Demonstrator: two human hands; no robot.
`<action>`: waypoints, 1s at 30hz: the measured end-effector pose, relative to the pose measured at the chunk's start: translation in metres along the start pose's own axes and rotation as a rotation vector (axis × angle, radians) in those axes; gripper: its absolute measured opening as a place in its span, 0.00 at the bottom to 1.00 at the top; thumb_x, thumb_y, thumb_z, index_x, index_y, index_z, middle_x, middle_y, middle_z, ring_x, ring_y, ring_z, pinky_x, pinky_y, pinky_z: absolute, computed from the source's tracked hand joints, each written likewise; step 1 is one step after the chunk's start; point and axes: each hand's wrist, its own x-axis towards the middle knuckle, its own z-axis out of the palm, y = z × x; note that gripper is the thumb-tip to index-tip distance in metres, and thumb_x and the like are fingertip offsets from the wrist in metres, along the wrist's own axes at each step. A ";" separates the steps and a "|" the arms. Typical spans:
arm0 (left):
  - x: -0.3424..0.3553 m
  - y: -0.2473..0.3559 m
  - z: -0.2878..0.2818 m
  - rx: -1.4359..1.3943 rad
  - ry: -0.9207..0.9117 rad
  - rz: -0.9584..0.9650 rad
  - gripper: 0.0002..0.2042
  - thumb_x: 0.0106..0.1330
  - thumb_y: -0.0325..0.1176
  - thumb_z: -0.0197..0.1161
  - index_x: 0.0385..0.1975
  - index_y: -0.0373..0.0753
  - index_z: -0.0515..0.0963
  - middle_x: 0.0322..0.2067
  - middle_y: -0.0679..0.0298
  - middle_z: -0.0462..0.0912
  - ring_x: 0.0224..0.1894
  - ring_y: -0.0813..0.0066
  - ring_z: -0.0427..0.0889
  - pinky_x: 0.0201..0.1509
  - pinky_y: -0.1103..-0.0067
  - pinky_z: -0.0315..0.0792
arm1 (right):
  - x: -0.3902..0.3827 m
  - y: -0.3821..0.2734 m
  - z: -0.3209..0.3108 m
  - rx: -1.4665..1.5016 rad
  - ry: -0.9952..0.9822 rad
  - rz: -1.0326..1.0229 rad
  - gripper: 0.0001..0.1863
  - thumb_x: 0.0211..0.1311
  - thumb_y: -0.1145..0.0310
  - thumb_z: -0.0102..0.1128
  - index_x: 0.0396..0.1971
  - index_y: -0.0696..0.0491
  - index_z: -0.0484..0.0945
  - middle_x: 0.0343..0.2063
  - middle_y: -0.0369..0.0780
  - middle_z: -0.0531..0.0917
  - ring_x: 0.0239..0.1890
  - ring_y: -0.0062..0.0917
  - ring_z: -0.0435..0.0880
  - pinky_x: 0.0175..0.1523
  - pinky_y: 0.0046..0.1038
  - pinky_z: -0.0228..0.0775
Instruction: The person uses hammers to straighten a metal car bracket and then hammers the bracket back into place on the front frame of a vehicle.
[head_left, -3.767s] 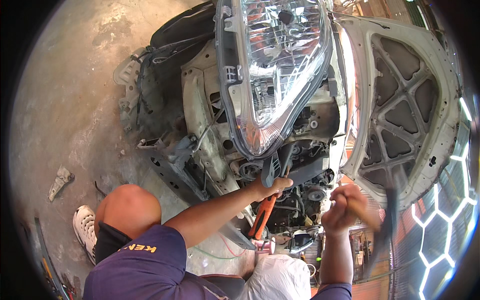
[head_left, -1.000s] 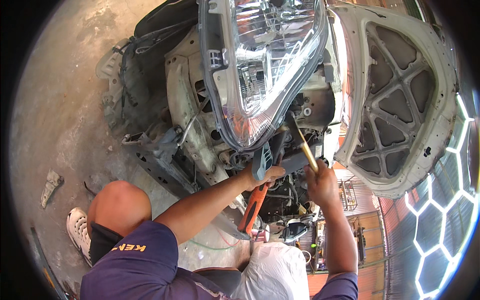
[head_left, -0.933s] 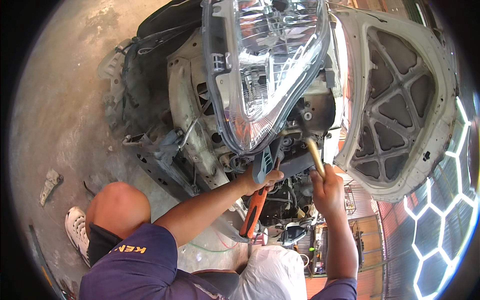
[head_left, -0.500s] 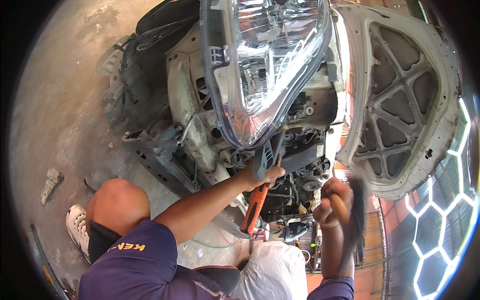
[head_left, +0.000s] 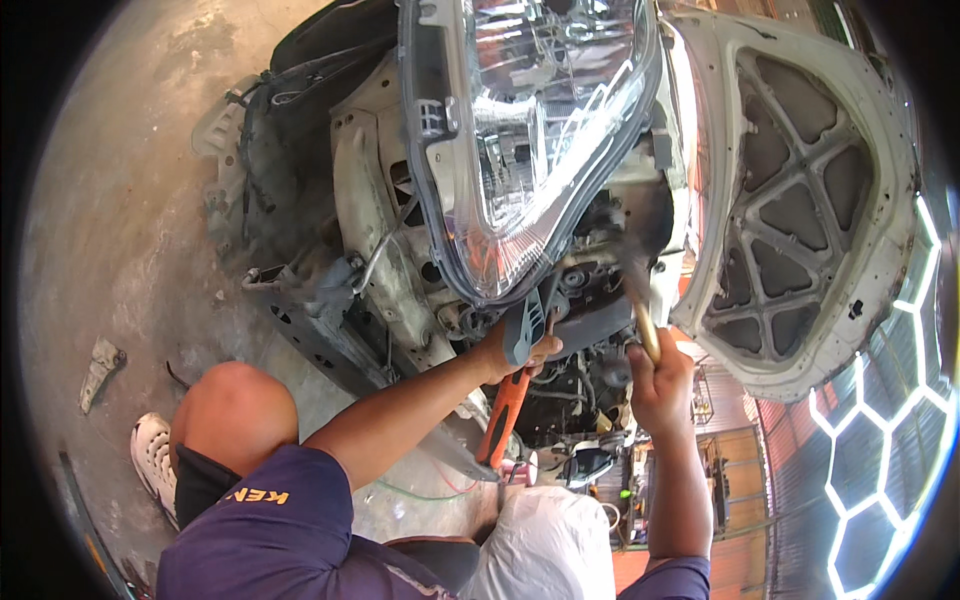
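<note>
Knee [head_left: 237, 412] and navy sleeve [head_left: 300, 500] sit nearest, toward eight and seven o'clock of the scene. Just off centre toward four, the left hand [head_left: 542, 351] is clenched on a tool whose orange-and-black handle [head_left: 505, 418] slants down toward six. A grey slotted piece [head_left: 522, 325] stands against the same fist; from where I stand I can't tell whether it belongs to that tool. Farther out at four, the right hand [head_left: 662, 388] grips a wooden handle [head_left: 648, 330], fingers wrapped round its lower end. It points nearly to twelve, the far end too blurred to make out. Beyond the hands a clear headlamp [head_left: 525, 165] fills twelve, its narrow tip turned toward six, close by the grey slotted piece. Around it spreads the car front [head_left: 378, 215], pale metal and dark parts. On the concrete floor [head_left: 130, 220], near nine, lies a pale metal bracket [head_left: 100, 375]. Out between two and three, the hood [head_left: 800, 172] shows its ribbed underside; hexagonal lights [head_left: 836, 445] glow past it at four.
</note>
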 end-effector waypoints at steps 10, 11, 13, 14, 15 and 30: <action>-0.002 0.002 0.014 0.011 -0.029 -0.009 0.13 0.64 0.27 0.69 0.38 0.45 0.67 0.17 0.74 0.63 0.15 0.84 0.63 0.22 0.79 0.64 | -0.005 0.015 0.012 0.012 0.055 -0.136 0.13 0.65 0.63 0.64 0.31 0.57 0.76 0.20 0.52 0.80 0.24 0.52 0.83 0.28 0.42 0.72; -0.001 0.004 0.021 -0.004 -0.036 -0.021 0.14 0.64 0.27 0.68 0.38 0.47 0.67 0.15 0.75 0.62 0.14 0.85 0.62 0.22 0.80 0.63 | -0.005 0.026 0.016 -0.032 0.033 -0.162 0.13 0.66 0.63 0.63 0.31 0.57 0.76 0.20 0.52 0.80 0.25 0.52 0.83 0.28 0.43 0.72; 0.006 0.000 0.015 -0.020 -0.001 -0.055 0.13 0.64 0.27 0.69 0.36 0.45 0.67 0.17 0.74 0.63 0.15 0.85 0.63 0.22 0.80 0.64 | 0.012 0.026 0.017 -0.267 -0.195 0.056 0.14 0.68 0.61 0.62 0.32 0.58 0.75 0.19 0.54 0.80 0.26 0.54 0.83 0.28 0.46 0.72; 0.002 -0.003 0.011 -0.006 0.006 -0.028 0.13 0.64 0.27 0.70 0.35 0.44 0.68 0.18 0.73 0.65 0.16 0.84 0.64 0.22 0.79 0.65 | 0.016 0.026 0.016 -0.104 -0.190 0.233 0.17 0.69 0.58 0.60 0.32 0.58 0.74 0.19 0.55 0.80 0.27 0.56 0.82 0.30 0.49 0.71; -0.002 -0.004 0.003 0.016 0.023 -0.001 0.12 0.64 0.28 0.70 0.35 0.42 0.69 0.19 0.71 0.67 0.17 0.83 0.65 0.22 0.78 0.66 | 0.016 0.015 0.009 -0.192 -0.111 0.143 0.17 0.70 0.56 0.59 0.35 0.58 0.76 0.19 0.51 0.81 0.24 0.51 0.82 0.30 0.44 0.72; -0.002 0.001 0.018 -0.020 0.039 -0.060 0.15 0.63 0.27 0.70 0.37 0.47 0.66 0.17 0.75 0.63 0.14 0.85 0.62 0.22 0.80 0.64 | -0.003 0.009 0.032 0.226 -0.110 0.085 0.14 0.73 0.63 0.57 0.36 0.61 0.74 0.16 0.35 0.72 0.20 0.20 0.67 0.28 0.28 0.63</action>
